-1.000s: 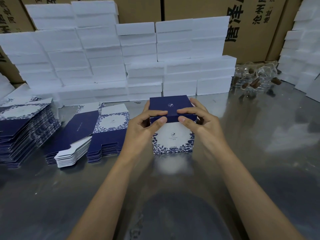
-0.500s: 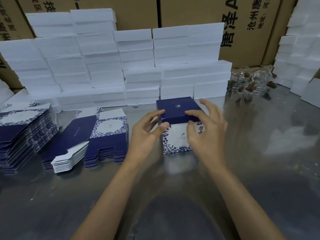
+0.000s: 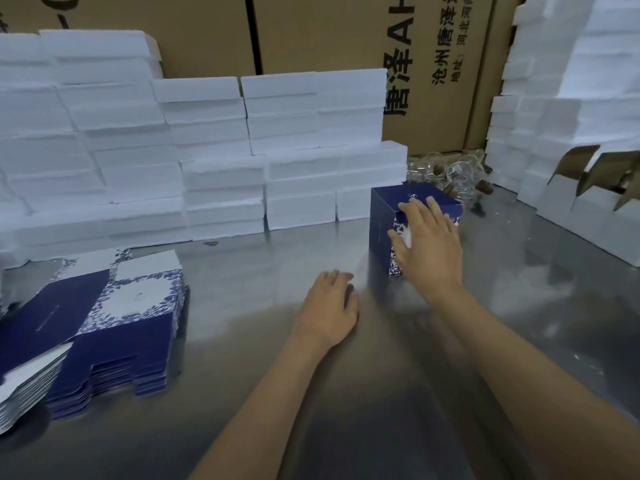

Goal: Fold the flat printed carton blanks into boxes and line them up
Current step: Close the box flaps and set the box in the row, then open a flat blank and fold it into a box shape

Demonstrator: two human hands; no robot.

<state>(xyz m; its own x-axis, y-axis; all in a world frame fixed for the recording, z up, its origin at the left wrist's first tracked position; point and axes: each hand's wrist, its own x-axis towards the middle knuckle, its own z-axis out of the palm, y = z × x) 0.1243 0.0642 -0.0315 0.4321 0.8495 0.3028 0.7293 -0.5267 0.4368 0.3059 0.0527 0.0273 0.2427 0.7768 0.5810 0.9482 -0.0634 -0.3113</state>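
We see the folded box (image 3: 381,233) standing upright on the tabletop (image 3: 270,271), right of centre and toward the far side, its dark blue lid closed on top and a white face with blue floral print turned toward us. The right hand (image 3: 427,244) lies flat against that near face, fingers (image 3: 412,209) straight and spread, their tips reaching up over the top edge of the box; they press on it rather than curl round it. The left hand (image 3: 329,306) is apart from the box, nearer to us and to its left, palm down on the tabletop with fingers loosely bent and holding nothing.

At the near left we find a stack of flat printed blanks (image 3: 114,323), blue and white, with another pile of blanks (image 3: 24,389) fanned at the left edge. The tabletop is shiny grey metal and blurred in places. Along the far side stand rows of white foam blocks (image 3: 214,140), more of them stacked at the far right (image 3: 568,109). Behind these rise large brown cartons (image 3: 329,32) with printed characters. Clear plastic pieces (image 3: 446,168) lie just beyond the box.
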